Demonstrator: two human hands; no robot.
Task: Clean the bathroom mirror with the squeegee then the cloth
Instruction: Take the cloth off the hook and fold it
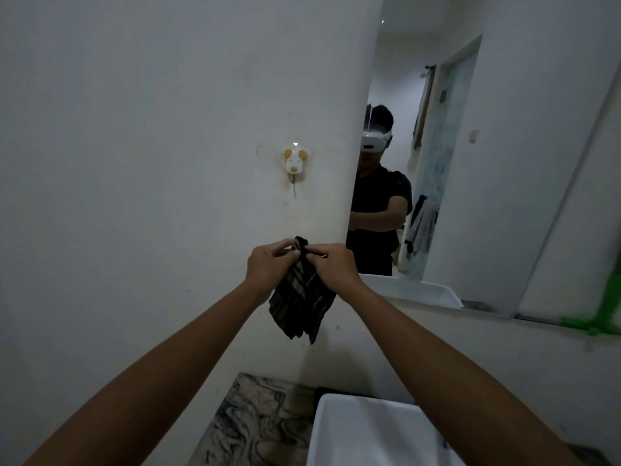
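Left hand (268, 267) pinching the top edge of the dark striped cloth (302, 297), right hand (332, 264) pinching the same edge just beside it, thumbs nearly touching. Cloth held in front of the wall, just left of the mirror (487, 163), above the sink (363, 432). Long axis near vertical, free end down, folds bunched. Likely risk: bunched cloth smearing instead of wiping; a slipped pinch dropping it into the sink. Green squeegee (601, 314) at far right, along the mirror's lower edge.

White basin (366, 432) on marbled counter (255, 422)
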